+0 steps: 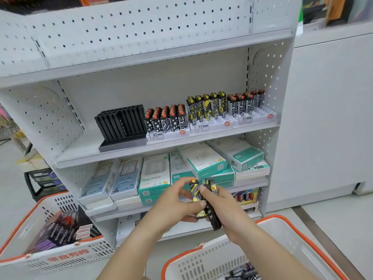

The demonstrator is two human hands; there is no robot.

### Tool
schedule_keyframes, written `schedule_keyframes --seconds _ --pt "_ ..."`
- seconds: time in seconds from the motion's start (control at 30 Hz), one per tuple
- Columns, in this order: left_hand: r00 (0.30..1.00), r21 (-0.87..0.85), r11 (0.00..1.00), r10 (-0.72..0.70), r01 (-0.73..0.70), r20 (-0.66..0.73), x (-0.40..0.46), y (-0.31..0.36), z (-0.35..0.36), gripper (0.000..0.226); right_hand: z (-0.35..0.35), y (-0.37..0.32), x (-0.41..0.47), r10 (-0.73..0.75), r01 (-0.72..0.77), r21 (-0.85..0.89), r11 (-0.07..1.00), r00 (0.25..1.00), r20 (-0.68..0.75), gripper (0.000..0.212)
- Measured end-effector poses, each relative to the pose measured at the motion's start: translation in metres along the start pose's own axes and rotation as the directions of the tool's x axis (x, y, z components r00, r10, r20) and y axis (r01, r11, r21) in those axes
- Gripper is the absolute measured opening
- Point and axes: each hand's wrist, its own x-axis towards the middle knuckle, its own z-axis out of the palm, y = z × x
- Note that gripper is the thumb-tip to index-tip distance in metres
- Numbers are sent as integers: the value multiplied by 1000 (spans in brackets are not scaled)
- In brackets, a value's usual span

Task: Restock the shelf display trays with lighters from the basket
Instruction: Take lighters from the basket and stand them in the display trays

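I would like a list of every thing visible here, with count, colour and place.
black tray: one, black, middle shelf, left
lighter trays: three, white, middle shelf, partly filled
boxes: several, white and teal, lower shelf
left basket: one, white, orange rim, floor left, holds packs
near basket: one, white, orange rim, bottom right, few lighters
held lighters: a few, black and yellow, in both hands
left hand: grips lighters
right hand: grips lighters

Bare shelf board lies left of the black rack; lighter trays crowd its right.
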Motion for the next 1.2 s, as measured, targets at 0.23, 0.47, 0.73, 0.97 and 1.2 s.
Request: schedule_keyframes --seconds 0.23,0.47,0.73,0.97,1.2 --pt "937 77 964 266 -255 -225 10 19 -7 45 -1 -10 13 116 -95 270 958 991 -61 16" --pt "642 456 740 665 -494 -382 59 114 -31 23 -28 -20 28 157 -94 394 914 979 -129 41" --pt "612 847 489 741 -209 -277 124 141 -29 28 -53 -28 20 153 -75 417 906 976 -156 40" --pt "591 911 374 780 -176 -206 139 132 -25 26 -70 -35 11 106 -46 411 910 986 -126 37" --pt "568 978 182 818 -104 -92 145 131 -26 31 -77 -38 12 104 -29 421 906 983 -155 35"
